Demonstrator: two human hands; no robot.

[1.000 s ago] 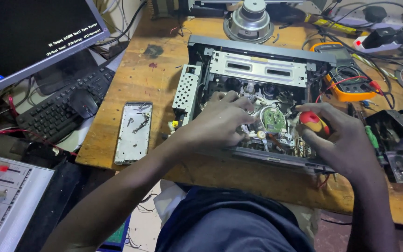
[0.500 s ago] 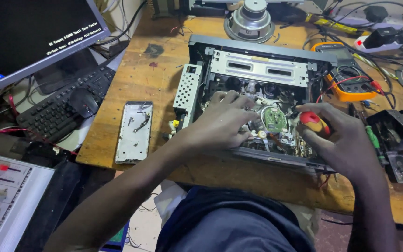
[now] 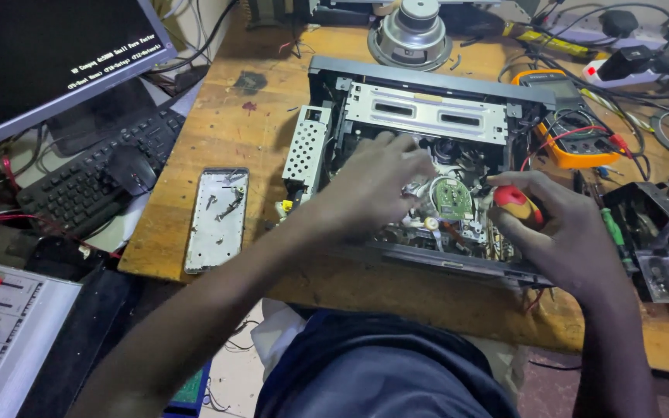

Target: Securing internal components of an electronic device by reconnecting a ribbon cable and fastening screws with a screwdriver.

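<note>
At the middle of the wooden surface [image 3: 218, 131] sits an opened tape deck [image 3: 427, 166]. Left hand [image 3: 377, 186] rests curled on its mechanism, gripping nothing visible. At three o'clock, right hand [image 3: 559, 232] is closed around a red-handled screwdriver [image 3: 516, 205].
</note>
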